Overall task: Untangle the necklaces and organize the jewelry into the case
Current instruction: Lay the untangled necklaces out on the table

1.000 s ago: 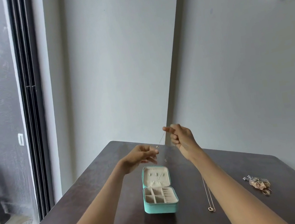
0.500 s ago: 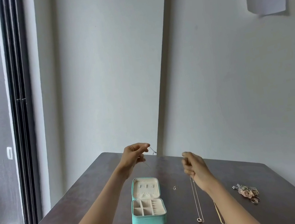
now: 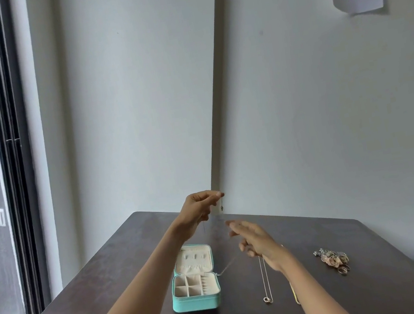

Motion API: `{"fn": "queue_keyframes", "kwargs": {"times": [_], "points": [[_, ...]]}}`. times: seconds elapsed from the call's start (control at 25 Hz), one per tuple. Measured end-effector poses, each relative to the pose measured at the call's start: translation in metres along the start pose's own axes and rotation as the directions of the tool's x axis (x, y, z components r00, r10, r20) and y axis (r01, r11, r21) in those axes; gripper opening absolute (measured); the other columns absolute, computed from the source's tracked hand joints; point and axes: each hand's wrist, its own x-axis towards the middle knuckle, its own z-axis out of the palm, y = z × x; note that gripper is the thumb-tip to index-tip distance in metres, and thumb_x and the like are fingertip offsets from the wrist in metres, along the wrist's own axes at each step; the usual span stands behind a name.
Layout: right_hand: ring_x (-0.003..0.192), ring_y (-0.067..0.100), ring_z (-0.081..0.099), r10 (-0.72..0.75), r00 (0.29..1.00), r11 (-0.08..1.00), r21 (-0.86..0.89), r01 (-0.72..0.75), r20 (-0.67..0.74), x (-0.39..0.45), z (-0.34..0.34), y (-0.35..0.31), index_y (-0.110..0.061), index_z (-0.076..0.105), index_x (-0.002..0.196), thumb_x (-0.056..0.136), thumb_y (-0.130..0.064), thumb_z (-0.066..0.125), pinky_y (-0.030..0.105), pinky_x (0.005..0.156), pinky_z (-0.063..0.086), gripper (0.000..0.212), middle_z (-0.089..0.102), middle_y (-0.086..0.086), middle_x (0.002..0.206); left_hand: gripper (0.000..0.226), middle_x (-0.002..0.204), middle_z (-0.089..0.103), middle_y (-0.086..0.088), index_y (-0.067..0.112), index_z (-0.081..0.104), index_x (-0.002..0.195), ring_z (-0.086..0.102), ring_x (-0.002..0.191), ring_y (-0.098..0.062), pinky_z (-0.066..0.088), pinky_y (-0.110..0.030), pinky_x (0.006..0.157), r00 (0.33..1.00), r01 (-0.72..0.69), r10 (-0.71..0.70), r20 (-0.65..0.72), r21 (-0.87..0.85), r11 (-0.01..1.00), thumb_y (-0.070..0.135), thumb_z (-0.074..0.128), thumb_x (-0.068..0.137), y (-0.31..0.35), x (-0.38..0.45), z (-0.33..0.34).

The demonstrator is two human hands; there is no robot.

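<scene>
Where left hand (image 3: 200, 207) pinches, thin necklace (image 3: 222, 206) barely visible, right hand (image 3: 253, 240) blurred

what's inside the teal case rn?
The teal case lies open on the table. Its cream divided compartments look empty, with no jewelry visible; the lid's gathered pocket hides whatever may be in it. A thin chain runs by its right edge, apparently outside.

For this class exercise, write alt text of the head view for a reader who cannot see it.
A left hand pinches a thin chain above an open teal case on a dark table; the right hand hovers open nearby. A necklace and a jewelry pile lie to the right.
</scene>
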Motion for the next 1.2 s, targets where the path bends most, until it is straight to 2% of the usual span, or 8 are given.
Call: {"fn": "queue_keyframes", "kwargs": {"times": [0.12, 0.36, 0.56, 0.68, 0.8, 0.88, 1.0, 1.2], "points": [[0.052, 0.005, 0.046, -0.086, 0.996, 0.996, -0.001, 0.086, -0.025, 0.002, 0.002, -0.012, -0.025, 0.062, 0.117, 0.088, -0.034, 0.062, 0.017, 0.044, 0.029, 0.03, 0.062, -0.002, 0.106, 0.01, 0.056, 0.053, 0.014, 0.015, 0.071, 0.085, 0.03, 0.045, -0.004, 0.022, -0.018, 0.048, 0.998, 0.002, -0.006, 0.065, 0.069, 0.998, 0.019, 0.062, 0.089, 0.001, 0.0, 0.008], [0.049, 0.004, 0.039, -0.164, 0.973, 0.985, 0.015, 0.169, -0.163, 0.004, -0.003, -0.025, -0.009, 0.07, 0.095, 0.087, -0.026, 0.065, 0.016, 0.044, 0.029, 0.02, 0.07, -0.002, 0.081, 0.009, 0.056, 0.057, 0.019, 0.015, 0.07, 0.083, 0.034, 0.044, -0.001, 0.026, -0.015, 0.046, 0.999, 0.005, -0.009, 0.034, 0.139, 0.99, 0.021, 0.065, 0.087, -0.001, 0.0, 0.01], [0.046, 0.004, 0.029, -0.192, 0.929, 0.973, 0.059, 0.221, -0.317, 0.002, -0.02, -0.028, -0.016, 0.072, 0.09, 0.09, -0.021, 0.06, 0.015, 0.043, 0.024, 0.013, 0.058, -0.002, 0.065, 0.016, 0.054, 0.053, 0.01, 0.014, 0.066, 0.07, 0.034, 0.044, 0.0, 0.027, -0.013, 0.043, 1.0, -0.014, 0.019, -0.015, 0.274, 0.962, 0.02, 0.07, 0.084, -0.016, 0.003, 0.001], [0.042, 0.001, 0.036, -0.19, 0.925, 0.979, 0.01, 0.205, -0.33, -0.002, -0.024, -0.037, -0.016, 0.072, 0.091, 0.092, -0.019, 0.057, 0.011, 0.044, 0.025, 0.015, 0.045, -0.014, 0.05, 0.012, 0.053, 0.059, 0.013, 0.015, 0.07, 0.079, 0.033, 0.042, 0.0, 0.025, -0.012, 0.042, 0.996, -0.028, 0.045, -0.075, 0.211, 0.977, 0.019, 0.064, 0.088, -0.023, 0.003, -0.001], [0.044, -0.005, 0.046, -0.202, 0.917, 0.976, 0.01, 0.218, -0.345, -0.005, -0.027, -0.041, -0.011, 0.071, 0.09, 0.091, -0.014, 0.057, 0.013, 0.05, 0.031, 0.014, 0.047, -0.019, 0.04, 0.009, 0.054, 0.058, 0.014, 0.015, 0.072, 0.086, 0.032, 0.042, 0.0, 0.025, -0.011, 0.043, 0.99, -0.056, 0.072, -0.119, 0.134, 0.989, 0.014, 0.063, 0.089, -0.025, 0.004, 0.004], [0.046, -0.003, 0.046, -0.195, 0.9, 0.971, 0.053, 0.234, -0.39, -0.002, -0.027, -0.041, -0.01, 0.071, 0.086, 0.088, -0.012, 0.06, 0.015, 0.053, 0.031, 0.012, 0.047, -0.017, 0.042, 0.012, 0.054, 0.057, 0.014, 0.015, 0.072, 0.085, 0.031, 0.043, -0.001, 0.025, -0.011, 0.043, 0.985, -0.081, 0.085, -0.153, 0.037, 0.996, 0.006, 0.064, 0.086, -0.026, 0.005, 0.007], [0.056, 0.005, 0.037, -0.165, 0.892, 0.97, 0.095, 0.224, -0.421, 0.004, -0.029, -0.041, -0.015, 0.072, 0.075, 0.084, -0.017, 0.064, 0.017, 0.057, 0.029, 0.012, 0.047, -0.011, 0.059, 0.015, 0.06, 0.057, 0.007, 0.013, 0.07, 0.084, 0.029, 0.043, -0.005, 0.025, -0.013, 0.043, 0.983, -0.075, 0.058, -0.175, -0.092, 0.993, 0.002, 0.061, 0.087, -0.025, 0.006, 0.006], [0.064, 0.01, 0.053, -0.146, 0.918, 0.968, 0.138, 0.21, -0.368, 0.004, -0.028, -0.051, -0.014, 0.07, 0.078, 0.084, -0.017, 0.063, 0.019, 0.064, 0.039, 0.01, 0.065, -0.002, 0.073, 0.021, 0.068, 0.055, -0.004, 0.01, 0.068, 0.09, 0.032, 0.042, -0.008, 0.024, -0.017, 0.046, 0.996, 0.026, -0.033, -0.083, -0.08, 0.996, -0.002, 0.051, 0.09, -0.025, 0.004, 0.002]]}}
